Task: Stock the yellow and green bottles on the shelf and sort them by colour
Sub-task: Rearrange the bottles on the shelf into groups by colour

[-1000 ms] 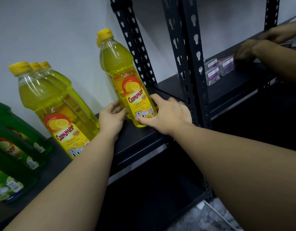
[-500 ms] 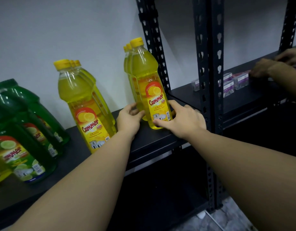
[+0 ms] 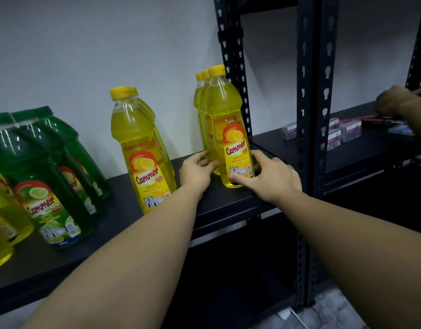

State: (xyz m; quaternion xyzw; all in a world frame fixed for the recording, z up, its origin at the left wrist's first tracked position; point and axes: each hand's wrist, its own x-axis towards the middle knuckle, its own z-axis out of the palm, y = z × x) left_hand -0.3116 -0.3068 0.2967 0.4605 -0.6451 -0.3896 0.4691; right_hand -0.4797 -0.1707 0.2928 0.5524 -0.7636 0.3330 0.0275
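Both hands [image 3: 197, 173] [image 3: 271, 176] holding front yellow bottle [image 3: 231, 129], beside upright post [image 3: 233, 67]

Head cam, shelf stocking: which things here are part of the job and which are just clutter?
Job:
- front yellow bottle, held at its base by left hand and right hand
- second yellow row
- green bottles
- shelf

Not the job:
- small clear boxes on the neighbouring shelf
- another person's hand there
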